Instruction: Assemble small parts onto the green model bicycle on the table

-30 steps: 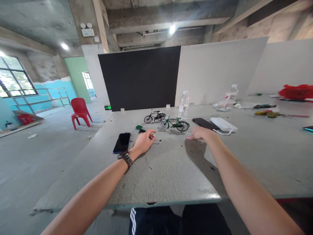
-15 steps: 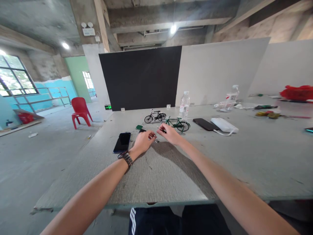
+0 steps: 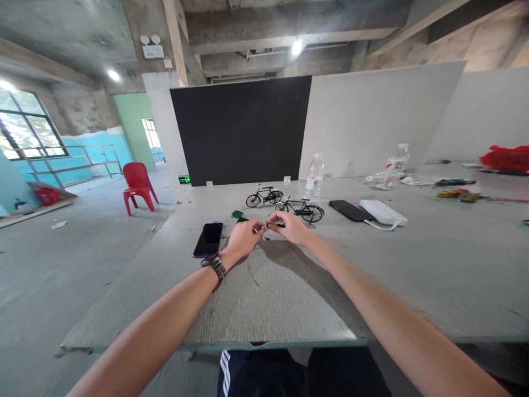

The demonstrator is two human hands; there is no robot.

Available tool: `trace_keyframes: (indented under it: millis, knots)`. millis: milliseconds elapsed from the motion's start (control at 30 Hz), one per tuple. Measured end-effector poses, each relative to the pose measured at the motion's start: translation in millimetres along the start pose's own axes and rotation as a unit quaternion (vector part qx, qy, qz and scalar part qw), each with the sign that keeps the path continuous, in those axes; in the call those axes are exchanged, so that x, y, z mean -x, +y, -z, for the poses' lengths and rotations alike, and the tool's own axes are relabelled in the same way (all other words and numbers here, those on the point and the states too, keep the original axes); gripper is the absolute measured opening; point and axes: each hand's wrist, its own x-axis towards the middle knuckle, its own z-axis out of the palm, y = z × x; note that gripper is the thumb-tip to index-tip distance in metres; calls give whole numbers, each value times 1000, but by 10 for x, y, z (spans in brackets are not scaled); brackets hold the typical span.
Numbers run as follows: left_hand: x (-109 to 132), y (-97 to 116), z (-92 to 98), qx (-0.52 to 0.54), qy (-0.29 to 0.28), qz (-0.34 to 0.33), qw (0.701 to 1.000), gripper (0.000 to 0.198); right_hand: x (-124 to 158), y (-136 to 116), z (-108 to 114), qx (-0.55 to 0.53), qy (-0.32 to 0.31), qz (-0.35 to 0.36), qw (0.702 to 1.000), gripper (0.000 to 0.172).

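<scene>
My left hand (image 3: 245, 237) and my right hand (image 3: 291, 227) meet fingertip to fingertip just above the table (image 3: 231, 309). A small silvery part (image 3: 264, 226) shows between the left fingertips, too tiny to name. The right thumb and fingers pinch a thin piece that I cannot make out. Another little dark and shiny piece (image 3: 266, 238) lies on the table below the fingers. Behind my right hand stands a green model bicycle (image 3: 303, 209), and a black model bicycle (image 3: 264, 196) is farther back. A green piece (image 3: 237, 214) and a black piece (image 3: 242, 219) lie behind my left hand.
A phone (image 3: 208, 240) lies left of my left hand. To the right are a dark phone (image 3: 351, 210), a white power bank (image 3: 382, 214) with a cable, and water bottles (image 3: 315, 175). A black panel (image 3: 243, 132) stands at the back; a red chair (image 3: 138, 187) is on the floor.
My hands have come closer, and the right fingertips now meet the part at the left fingertips. The whole view has shifted slightly.
</scene>
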Motion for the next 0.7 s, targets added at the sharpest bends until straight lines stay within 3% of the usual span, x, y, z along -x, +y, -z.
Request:
trace_keyframes:
  millis: [400, 700]
  knots:
    - [-8, -29, -7, -32, 3, -36, 999, 29, 13, 18, 11, -44, -40, 10, 998, 25]
    - [-23, -104, -41, -57, 4, -70, 996, 22, 30, -21, -23, -67, -66, 10, 996, 21]
